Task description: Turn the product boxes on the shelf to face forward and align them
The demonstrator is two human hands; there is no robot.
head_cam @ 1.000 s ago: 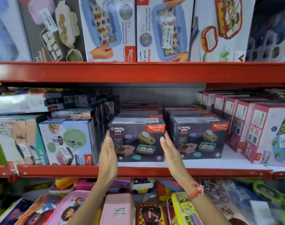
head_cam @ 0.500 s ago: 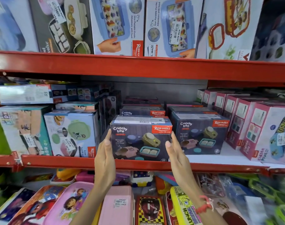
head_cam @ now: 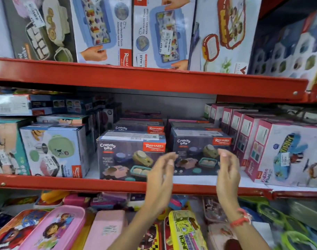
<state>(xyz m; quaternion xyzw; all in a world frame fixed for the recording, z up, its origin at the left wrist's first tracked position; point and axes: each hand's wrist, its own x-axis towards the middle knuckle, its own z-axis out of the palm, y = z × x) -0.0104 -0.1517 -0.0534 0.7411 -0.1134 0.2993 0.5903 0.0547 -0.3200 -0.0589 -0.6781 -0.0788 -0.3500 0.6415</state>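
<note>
Product boxes of the dark "Crunchy bite" kind stand in two short rows on the middle shelf (head_cam: 118, 184), between a pale blue box with a green lunch tin printed on it (head_cam: 53, 150) and a rank of pink boxes (head_cam: 247, 134) turned side-on. The left front box (head_cam: 130, 156) sits at the red lip of the shelf, its printed face toward the aisle; the right front box (head_cam: 199, 150) sits further back, so the two fronts are not in line. Both hands are raised before that right box — the left hand (head_cam: 160, 175) near its left edge, the right hand (head_cam: 227, 173) near its right edge — with fingers loosely curled and spread, holding nothing; motion blur hides whether any fingertip touches the card. These look like thin printed cartons, stiff at the corners and soft in the middle of each panel, and probably light enough to slide on the white shelf liner with little effort. The glossy faces may slip under dry fingers, so the sounder hold is flat palms on the two side panels, low and near the front corners, drawing the box forward evenly — pressing the broad front would likely dent it, and pulling one side alone would skew it against its neighbour
</note>
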